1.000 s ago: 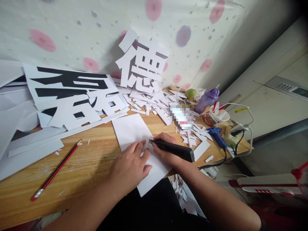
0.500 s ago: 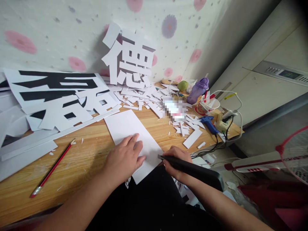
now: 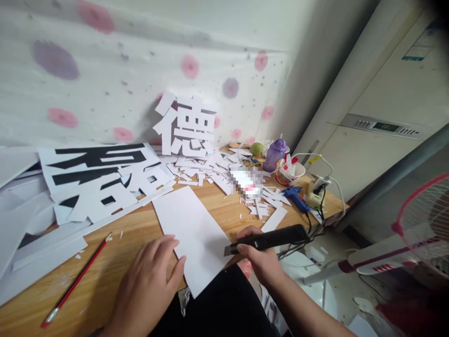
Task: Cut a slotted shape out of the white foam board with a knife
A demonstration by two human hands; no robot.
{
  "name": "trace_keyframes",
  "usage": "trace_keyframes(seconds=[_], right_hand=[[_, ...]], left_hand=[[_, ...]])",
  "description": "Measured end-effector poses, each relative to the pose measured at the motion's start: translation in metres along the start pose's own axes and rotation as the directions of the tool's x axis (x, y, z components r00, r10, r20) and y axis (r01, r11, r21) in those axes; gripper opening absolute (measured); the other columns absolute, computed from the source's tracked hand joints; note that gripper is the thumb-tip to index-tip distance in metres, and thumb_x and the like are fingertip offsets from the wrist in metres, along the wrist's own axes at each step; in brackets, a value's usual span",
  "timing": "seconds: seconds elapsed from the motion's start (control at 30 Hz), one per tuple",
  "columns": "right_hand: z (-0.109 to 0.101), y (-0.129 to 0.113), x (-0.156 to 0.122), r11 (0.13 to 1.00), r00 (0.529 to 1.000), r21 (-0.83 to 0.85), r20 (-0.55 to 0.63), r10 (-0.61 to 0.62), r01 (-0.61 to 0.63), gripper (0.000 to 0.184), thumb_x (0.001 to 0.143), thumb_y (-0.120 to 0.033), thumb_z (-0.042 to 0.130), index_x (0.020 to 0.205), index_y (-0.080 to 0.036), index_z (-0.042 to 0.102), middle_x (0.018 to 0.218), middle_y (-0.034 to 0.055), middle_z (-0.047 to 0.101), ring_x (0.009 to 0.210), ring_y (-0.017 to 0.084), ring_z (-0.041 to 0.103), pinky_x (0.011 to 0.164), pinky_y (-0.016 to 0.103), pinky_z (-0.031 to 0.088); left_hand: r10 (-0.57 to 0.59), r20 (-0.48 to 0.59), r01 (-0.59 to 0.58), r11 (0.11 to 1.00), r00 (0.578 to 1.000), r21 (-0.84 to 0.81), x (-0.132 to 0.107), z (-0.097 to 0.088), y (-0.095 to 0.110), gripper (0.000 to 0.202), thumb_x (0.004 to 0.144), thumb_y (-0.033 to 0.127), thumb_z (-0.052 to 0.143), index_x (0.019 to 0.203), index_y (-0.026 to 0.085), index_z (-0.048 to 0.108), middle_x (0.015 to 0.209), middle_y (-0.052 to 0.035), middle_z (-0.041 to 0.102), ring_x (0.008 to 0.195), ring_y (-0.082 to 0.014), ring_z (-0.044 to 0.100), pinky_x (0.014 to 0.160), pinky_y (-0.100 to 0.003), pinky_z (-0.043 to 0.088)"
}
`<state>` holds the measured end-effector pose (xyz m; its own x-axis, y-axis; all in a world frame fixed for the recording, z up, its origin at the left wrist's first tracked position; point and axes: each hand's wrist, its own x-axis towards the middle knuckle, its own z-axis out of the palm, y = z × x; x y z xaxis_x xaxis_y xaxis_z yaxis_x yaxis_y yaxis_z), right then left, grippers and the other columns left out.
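A blank white board lies on the wooden table, its near corner jutting past the front edge. My right hand is closed around a black utility knife, whose blade is out and over the board's right part; whether it touches is unclear. At the board's left edge is my left hand, open, with thumb and fingers apart and nothing held. I cannot tell if its fingertips touch the board. A red pencil rests on the table farther left.
A cut white character leans on the wall above white scraps. Printed black-and-white sheets lie left. Toward the right are a phone, purple bottle, paper tub, blue glue gun and power strip.
My left hand has slid off the board's middle to its left edge. The knife in my right hand has turned, its handle swinging upward. The head view has tilted up.
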<state>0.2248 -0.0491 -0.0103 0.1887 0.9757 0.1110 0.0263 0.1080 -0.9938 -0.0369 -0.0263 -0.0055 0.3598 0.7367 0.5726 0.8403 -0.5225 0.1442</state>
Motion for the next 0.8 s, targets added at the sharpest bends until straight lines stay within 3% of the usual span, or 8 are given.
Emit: trace_keyframes(seconds=[0.17, 0.3, 0.37, 0.4, 0.5, 0.57, 0.7, 0.8], right_hand=[[0.035, -0.005, 0.011, 0.983, 0.993, 0.152, -0.046, 0.11, -0.102, 0.016, 0.063, -0.031, 0.072, 0.075, -0.02, 0.066, 0.066, -0.001, 0.06, 0.062, 0.016, 0.053, 0.06, 0.028, 0.043], [0.049, 0.001, 0.004, 0.972, 0.977, 0.218, -0.168, 0.128, -0.09, 0.017, 0.068, -0.034, 0.071, 0.075, -0.019, 0.067, 0.064, -0.0017, 0.058, 0.06, 0.015, 0.051, 0.057, 0.026, 0.04], [0.054, 0.004, -0.001, 0.955, 0.962, 0.284, -0.225, 0.152, -0.084, 0.018, 0.07, -0.035, 0.071, 0.077, -0.02, 0.066, 0.064, -0.0023, 0.058, 0.06, 0.014, 0.052, 0.055, 0.026, 0.04], [0.056, 0.005, -0.003, 0.948, 0.955, 0.309, -0.25, 0.16, -0.078, 0.018, 0.07, -0.036, 0.072, 0.077, -0.02, 0.066, 0.064, -0.0026, 0.058, 0.06, 0.014, 0.052, 0.055, 0.026, 0.04], [0.061, 0.004, -0.009, 0.936, 0.943, 0.347, -0.288, 0.167, -0.06, 0.02, 0.07, -0.035, 0.074, 0.078, -0.02, 0.066, 0.065, -0.0028, 0.06, 0.061, 0.014, 0.054, 0.056, 0.026, 0.041], [0.063, 0.001, -0.011, 0.929, 0.943, 0.363, -0.284, 0.175, -0.063, 0.02, 0.069, -0.035, 0.075, 0.079, -0.019, 0.067, 0.067, -0.0021, 0.061, 0.06, 0.014, 0.054, 0.055, 0.026, 0.042], [0.062, -0.006, -0.012, 0.904, 0.94, 0.422, -0.274, 0.203, -0.072, 0.02, 0.065, -0.032, 0.077, 0.077, -0.018, 0.068, 0.068, -0.0009, 0.063, 0.057, 0.013, 0.054, 0.053, 0.026, 0.041], [0.06, -0.013, -0.012, 0.839, 0.923, 0.536, -0.268, 0.278, -0.097, 0.021, 0.058, -0.03, 0.079, 0.071, -0.018, 0.067, 0.063, -0.003, 0.06, 0.053, 0.011, 0.051, 0.049, 0.024, 0.039]], left_hand=[[-0.049, 0.029, 0.05, 0.998, 0.998, -0.047, -0.028, 0.011, -0.005, 0.036, 0.083, 0.035, 0.061, 0.117, 0.022, 0.061, 0.122, -0.0119, 0.069, 0.111, -0.0357, 0.062, 0.09, -0.055, 0.05], [-0.294, 0.093, 0.308, 0.896, 0.951, -0.321, -0.028, 0.014, 0.014, 0.036, 0.083, 0.039, 0.06, 0.116, 0.024, 0.061, 0.124, -0.0115, 0.067, 0.117, -0.0346, 0.06, 0.096, -0.056, 0.049], [-0.451, 0.146, 0.459, 0.732, 0.88, -0.503, -0.022, 0.011, 0.023, 0.039, 0.079, 0.042, 0.064, 0.114, 0.025, 0.061, 0.135, -0.0125, 0.06, 0.123, -0.0345, 0.056, 0.101, -0.056, 0.046], [-0.53, 0.186, 0.523, 0.605, 0.827, -0.6, -0.018, 0.008, 0.026, 0.042, 0.076, 0.042, 0.067, 0.114, 0.025, 0.06, 0.141, -0.0129, 0.054, 0.126, -0.0343, 0.054, 0.102, -0.054, 0.046], [-0.704, 0.389, 0.61, 0.079, 0.594, -0.788, -0.006, -0.004, 0.03, 0.051, 0.071, 0.043, 0.074, 0.115, 0.024, 0.055, 0.137, -0.0123, 0.053, 0.123, -0.0298, 0.056, 0.1, -0.047, 0.049], [-0.724, 0.507, 0.574, -0.187, 0.468, -0.797, 0.002, -0.013, 0.029, 0.05, 0.07, 0.038, 0.077, 0.113, 0.024, 0.055, 0.125, -0.0086, 0.059, 0.116, -0.0253, 0.06, 0.095, -0.041, 0.052], [-0.729, 0.58, 0.484, -0.384, 0.364, -0.786, 0.015, -0.025, 0.025, 0.032, 0.073, 0.021, 0.073, 0.102, 0.023, 0.062, 0.124, -0.0033, 0.06, 0.1, -0.0159, 0.065, 0.079, -0.027, 0.056], [-0.653, 0.659, 0.464, -0.484, 0.372, -0.742, 0.021, -0.025, 0.024, 0.025, 0.078, 0.02, 0.068, 0.102, 0.024, 0.064, 0.102, 0.0, 0.068, 0.076, -0.0098, 0.065, 0.062, -0.02, 0.054]])
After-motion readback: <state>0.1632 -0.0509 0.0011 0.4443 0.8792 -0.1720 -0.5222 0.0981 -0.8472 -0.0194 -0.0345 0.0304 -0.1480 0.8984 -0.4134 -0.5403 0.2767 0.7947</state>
